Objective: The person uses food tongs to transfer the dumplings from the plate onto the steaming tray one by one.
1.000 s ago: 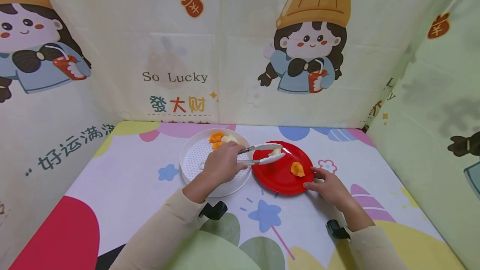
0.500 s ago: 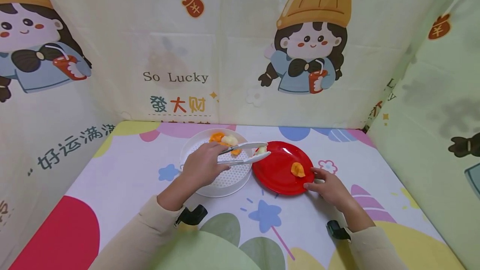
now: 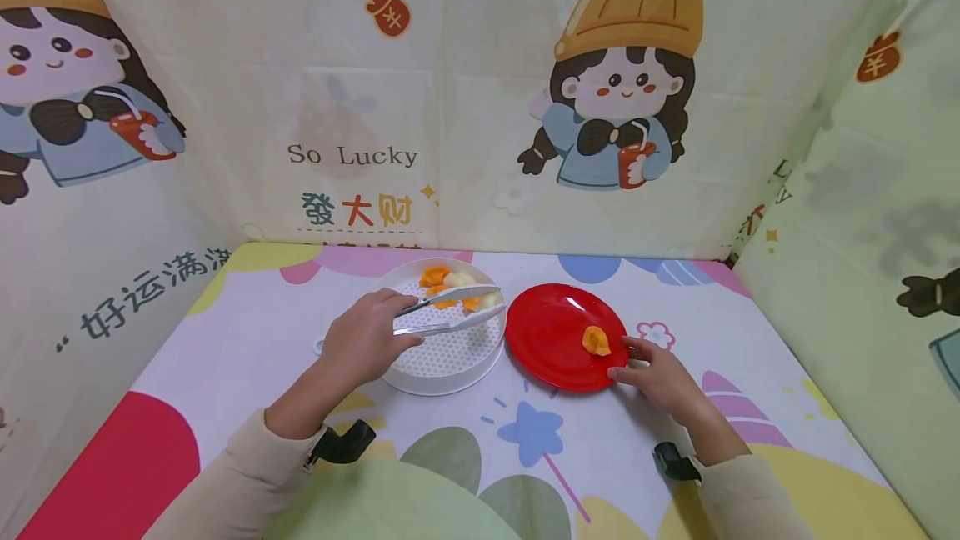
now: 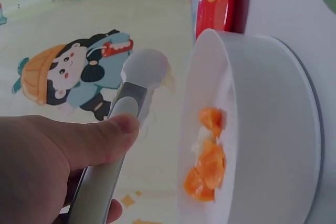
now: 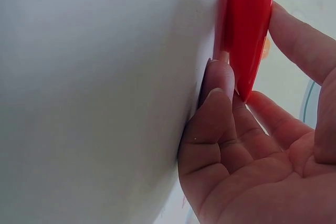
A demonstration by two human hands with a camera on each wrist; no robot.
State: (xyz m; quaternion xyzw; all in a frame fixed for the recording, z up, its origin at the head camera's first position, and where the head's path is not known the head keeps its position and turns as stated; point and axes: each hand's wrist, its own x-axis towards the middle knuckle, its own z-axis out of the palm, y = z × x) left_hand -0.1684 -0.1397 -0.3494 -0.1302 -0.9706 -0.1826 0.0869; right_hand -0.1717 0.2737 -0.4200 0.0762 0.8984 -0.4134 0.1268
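My left hand (image 3: 367, 336) grips a pair of tongs (image 4: 100, 187), metal with white tips. Between the tips is a pale dumpling (image 3: 489, 300), held over the right part of a white perforated steamer basket (image 3: 442, 357); the tips partly hide it. Several orange dumplings (image 4: 212, 163) and a pale dumpling (image 3: 458, 279) lie toward the back of the basket. To the right, an orange dumpling (image 3: 596, 341) rests on a red plate (image 3: 547, 332). The plate's right rim is held by my right hand (image 3: 663, 377), thumb above and fingers under it.
The plate stands right beside the steamer basket on a patterned tablecloth (image 3: 255, 357). Behind and at both sides hang cream printed cloth walls (image 3: 480, 107).
My left hand has drawn the tongs and pale dumpling left, from over the red plate to over the steamer basket. The right hand and the plate have stayed put.
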